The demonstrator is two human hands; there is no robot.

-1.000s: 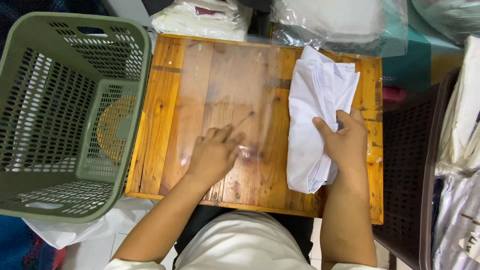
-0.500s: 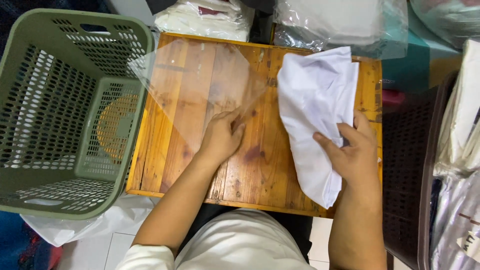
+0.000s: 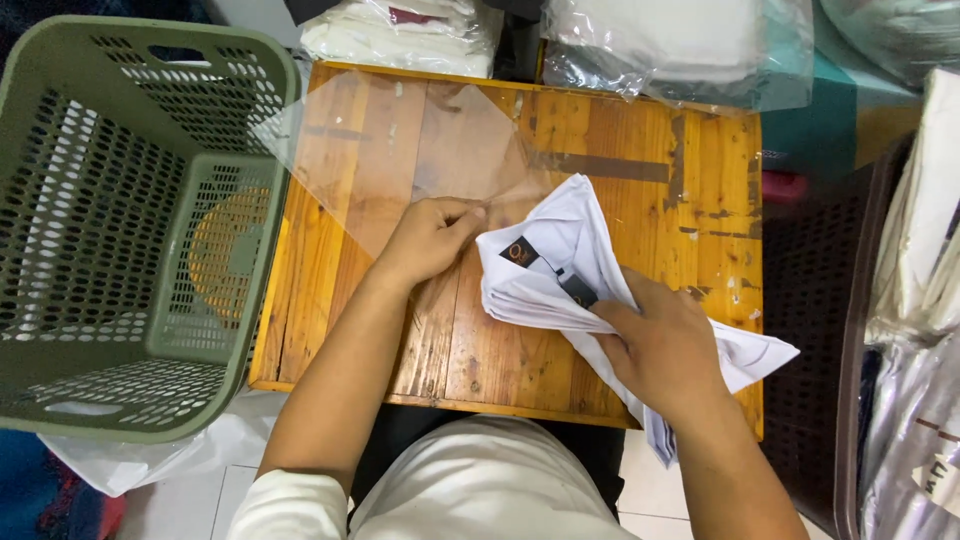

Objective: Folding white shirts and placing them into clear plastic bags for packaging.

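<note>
Two hands: both grasping.
Left hand [image 3: 432, 236]: pinches clear bag [image 3: 400, 150] edge, centre frame, holding its mouth.
Right hand [image 3: 662, 350]: grips folded white garment [image 3: 560, 275], lower right, collar end facing the bag.

The right hand [image 3: 665, 350] has swung the folded white garment [image 3: 560, 275] toward the lifted clear bag [image 3: 400, 150].

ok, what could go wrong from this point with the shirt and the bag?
The left hand pinches only one edge of the clear plastic bag, so its mouth may collapse or slip.
The folded white garment, gripped by the right hand, trails loose cloth past the wooden table's front edge; it could unfold or snag.
</note>
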